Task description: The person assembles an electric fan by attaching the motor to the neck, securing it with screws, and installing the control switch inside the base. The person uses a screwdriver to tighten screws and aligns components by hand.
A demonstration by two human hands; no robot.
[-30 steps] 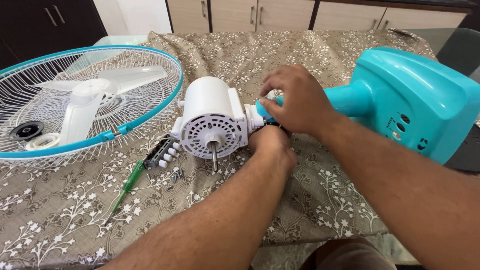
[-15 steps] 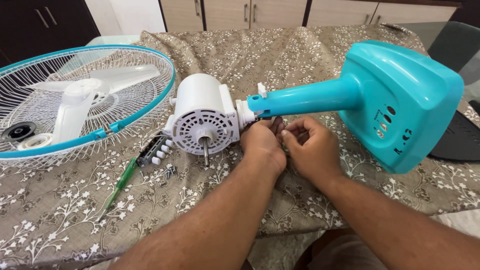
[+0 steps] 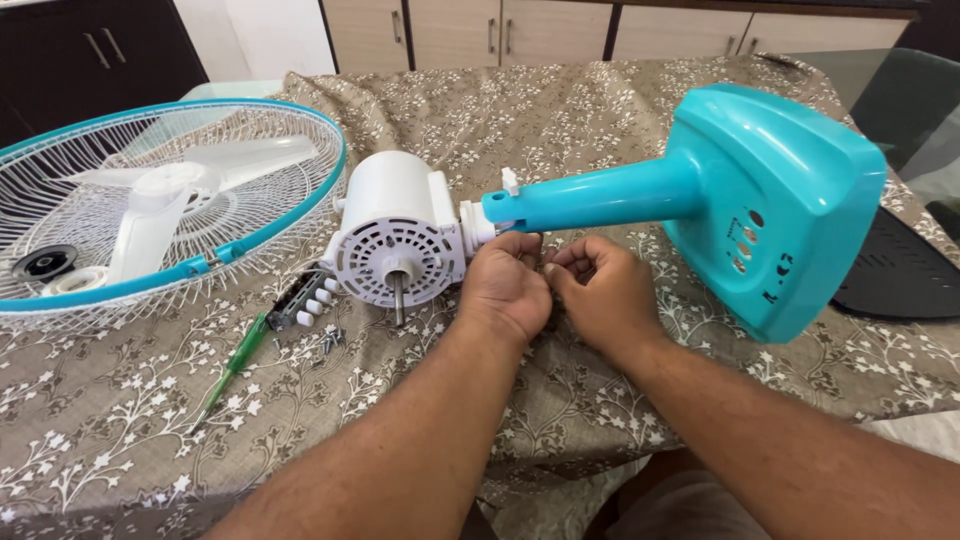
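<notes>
Hands meet at mid-frame, just under the fan's neck: your left hand and right hand curl with fingertips pinched together on something too small to make out; above them lies the glossy turquoise fan stand, its tapered neck joining the white, vented plastic motor housing; a green screwdriver rests lower left on the floral tablecloth; the wire grille sits at upper left.
</notes>
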